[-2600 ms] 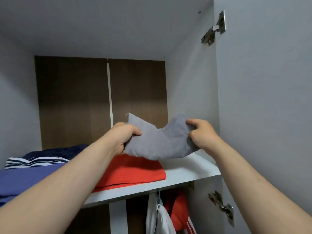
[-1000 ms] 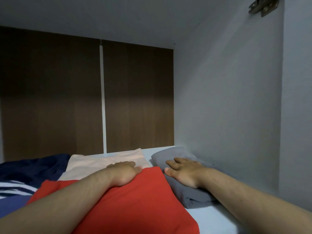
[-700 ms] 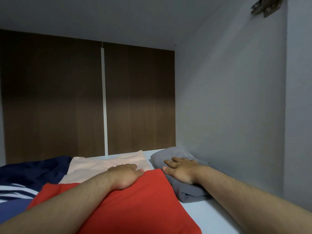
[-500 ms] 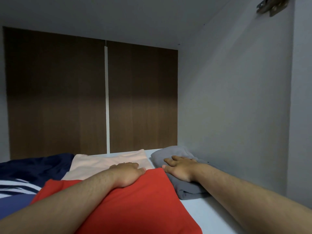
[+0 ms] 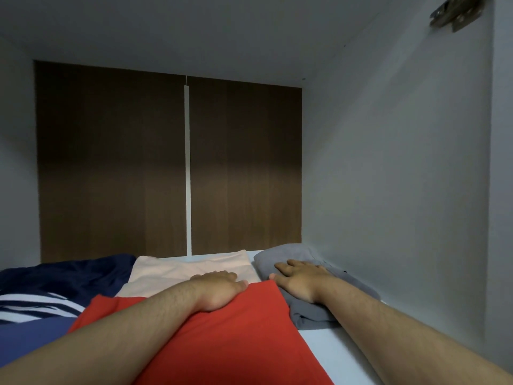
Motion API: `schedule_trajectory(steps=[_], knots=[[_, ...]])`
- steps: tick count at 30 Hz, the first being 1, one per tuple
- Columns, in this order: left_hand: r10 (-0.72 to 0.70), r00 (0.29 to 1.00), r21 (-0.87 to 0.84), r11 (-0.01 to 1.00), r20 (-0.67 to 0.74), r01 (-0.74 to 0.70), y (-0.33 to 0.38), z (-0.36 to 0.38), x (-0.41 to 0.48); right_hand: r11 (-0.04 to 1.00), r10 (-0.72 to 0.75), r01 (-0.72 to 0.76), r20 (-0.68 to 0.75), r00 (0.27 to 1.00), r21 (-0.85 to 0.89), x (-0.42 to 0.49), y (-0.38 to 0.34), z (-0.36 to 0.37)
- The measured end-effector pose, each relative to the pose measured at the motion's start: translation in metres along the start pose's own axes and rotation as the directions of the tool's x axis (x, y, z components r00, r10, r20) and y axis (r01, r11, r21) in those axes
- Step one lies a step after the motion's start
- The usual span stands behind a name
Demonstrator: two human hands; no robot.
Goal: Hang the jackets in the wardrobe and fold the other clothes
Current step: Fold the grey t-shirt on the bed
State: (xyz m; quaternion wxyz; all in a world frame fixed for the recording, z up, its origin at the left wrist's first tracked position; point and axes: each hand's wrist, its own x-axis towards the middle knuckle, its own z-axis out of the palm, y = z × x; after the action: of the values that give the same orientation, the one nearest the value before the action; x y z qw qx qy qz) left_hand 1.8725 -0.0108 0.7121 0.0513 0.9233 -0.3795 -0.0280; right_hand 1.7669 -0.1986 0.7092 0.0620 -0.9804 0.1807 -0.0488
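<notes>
Hands on clothes
Right hand [image 5: 301, 279] flat on creased grey garment [image 5: 281, 253] — left hand [image 5: 219, 290] curled over red garment [image 5: 236, 343] beside it, grip unclear.

No legible text, labels or numbers.

A: What's seen at the back?
B: Brown wood panel [image 5: 111, 162], split by a white strip [image 5: 188, 168] approx. mid-width, top to btm.
A: And on the rt?
B: Grey wall [image 5: 388, 176]; a metal hinge [image 5: 455, 11] is fixed near its top rt corner. A white shelf [image 5: 341, 354] is seen below.
</notes>
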Motion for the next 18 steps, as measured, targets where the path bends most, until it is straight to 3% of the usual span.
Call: schedule_trajectory(steps=[8, 18], knots=[[-0.004, 0.998, -0.092, 0.996, -0.068, -0.003, -0.005, -0.022, -0.018, 0.985, -0.1, 0.119, -0.149, 0.984, 0.127, -0.017, 0.012, -0.015], [0.061, 0.96, -0.115, 0.989, -0.274, -0.096, 0.02, -0.06, -0.082, 0.941, -0.29, 0.328, -0.312, 0.905, 0.078, -0.049, 0.0, -0.053]])
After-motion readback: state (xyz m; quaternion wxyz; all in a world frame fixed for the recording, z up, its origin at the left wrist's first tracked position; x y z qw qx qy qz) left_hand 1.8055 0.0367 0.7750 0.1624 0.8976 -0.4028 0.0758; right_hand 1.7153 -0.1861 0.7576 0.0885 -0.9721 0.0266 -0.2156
